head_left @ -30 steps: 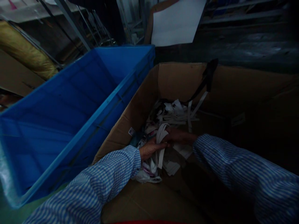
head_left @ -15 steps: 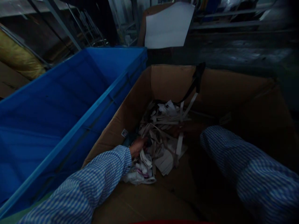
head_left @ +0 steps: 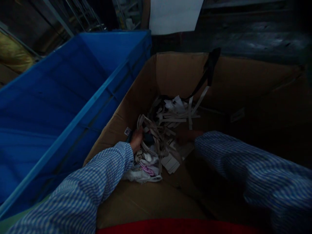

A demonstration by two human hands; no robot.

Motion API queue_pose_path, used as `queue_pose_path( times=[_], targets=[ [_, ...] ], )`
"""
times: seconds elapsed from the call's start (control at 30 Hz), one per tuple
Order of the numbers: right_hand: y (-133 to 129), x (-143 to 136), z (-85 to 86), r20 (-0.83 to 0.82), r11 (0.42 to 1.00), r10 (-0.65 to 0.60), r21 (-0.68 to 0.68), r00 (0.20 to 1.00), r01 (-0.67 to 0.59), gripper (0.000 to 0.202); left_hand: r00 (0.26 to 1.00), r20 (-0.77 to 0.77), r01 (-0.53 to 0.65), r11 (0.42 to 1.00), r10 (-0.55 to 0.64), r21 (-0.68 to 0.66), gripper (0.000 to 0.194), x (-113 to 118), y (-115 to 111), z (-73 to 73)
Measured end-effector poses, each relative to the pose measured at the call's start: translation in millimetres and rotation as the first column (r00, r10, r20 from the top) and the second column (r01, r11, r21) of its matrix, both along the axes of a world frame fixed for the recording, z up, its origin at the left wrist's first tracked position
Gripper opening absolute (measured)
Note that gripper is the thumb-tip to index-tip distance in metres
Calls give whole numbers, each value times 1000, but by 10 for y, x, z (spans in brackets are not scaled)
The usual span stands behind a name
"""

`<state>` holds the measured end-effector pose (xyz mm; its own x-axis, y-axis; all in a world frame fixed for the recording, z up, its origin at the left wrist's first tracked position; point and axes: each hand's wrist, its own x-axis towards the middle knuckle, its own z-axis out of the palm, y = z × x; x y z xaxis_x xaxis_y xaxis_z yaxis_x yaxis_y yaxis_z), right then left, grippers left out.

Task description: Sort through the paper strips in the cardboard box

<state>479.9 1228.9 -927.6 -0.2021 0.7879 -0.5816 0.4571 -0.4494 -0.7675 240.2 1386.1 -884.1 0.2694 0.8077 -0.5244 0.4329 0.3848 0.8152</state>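
Observation:
Both my arms, in blue-checked sleeves, reach down into a large cardboard box point(head_left: 180, 70). At its bottom lies a heap of white paper strips and scraps point(head_left: 162, 130). My left hand point(head_left: 136, 140) is closed around a bunch of these strips at the left side of the heap, close to the box wall. On the heap's right side my right hand point(head_left: 186, 136) rests among the scraps; it is dark and partly hidden, and its grip is not visible. A black strap point(head_left: 209, 70) hangs over the far wall of the box.
A big blue plastic crate point(head_left: 73, 87) stands directly to the left, touching the box. A white sheet point(head_left: 174, 14) leans behind the box. Metal racks and a yellow roll point(head_left: 14, 55) are at the far left. A red edge point(head_left: 175, 227) shows at the bottom.
My hands were together in the middle of the heap; they have parted. The left hand moved to the left edge and bunched strips, the right drew right. The view tilted down.

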Motion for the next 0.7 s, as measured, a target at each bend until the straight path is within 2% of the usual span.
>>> queue_pose_path(
  times=[0.1, 0.17, 0.2, 0.3, 0.4, 0.47, 0.57, 0.7],
  targets=[
    [-4, -348, -48, 26, 980, 197, -2, 980, -197, 13, 1000, -13, -22, 1000, 22, -10, 45, 27, 97, 27],
    [-53, -562, -69, 49, 966, 256, 31, 965, -257, 6, 1000, -10, -27, 999, 26, -32, 43, 43, 130, 36],
    [-76, -647, -78, 67, 960, 270, 61, 961, -274, 11, 1000, -6, -30, 999, 30, -42, 42, 50, 137, 38],
    [-109, -790, -102, 154, 934, 271, 197, 950, -298, 34, 999, 2, -38, 996, 39, -81, 40, 61, 131, 50],
    [-115, -840, -119, 259, 888, 251, 322, 933, -328, 48, 1000, 13, -13, 988, 15, -152, 40, 72, 89, 80],
    [-127, -882, -130, 327, 857, 241, 371, 914, -358, 49, 1000, 12, 23, 977, -21, -211, 38, 80, 47, 104],
    [-143, -978, -156, 419, 823, 219, 405, 881, -397, 38, 996, -12, 80, 959, -86, -273, 36, 92, -11, 121],
    [-142, -1070, -191, 480, 790, 210, 430, 852, -436, 33, 984, -89, 124, 958, -151, -257, 34, 82, -14, 104]
  ],
)
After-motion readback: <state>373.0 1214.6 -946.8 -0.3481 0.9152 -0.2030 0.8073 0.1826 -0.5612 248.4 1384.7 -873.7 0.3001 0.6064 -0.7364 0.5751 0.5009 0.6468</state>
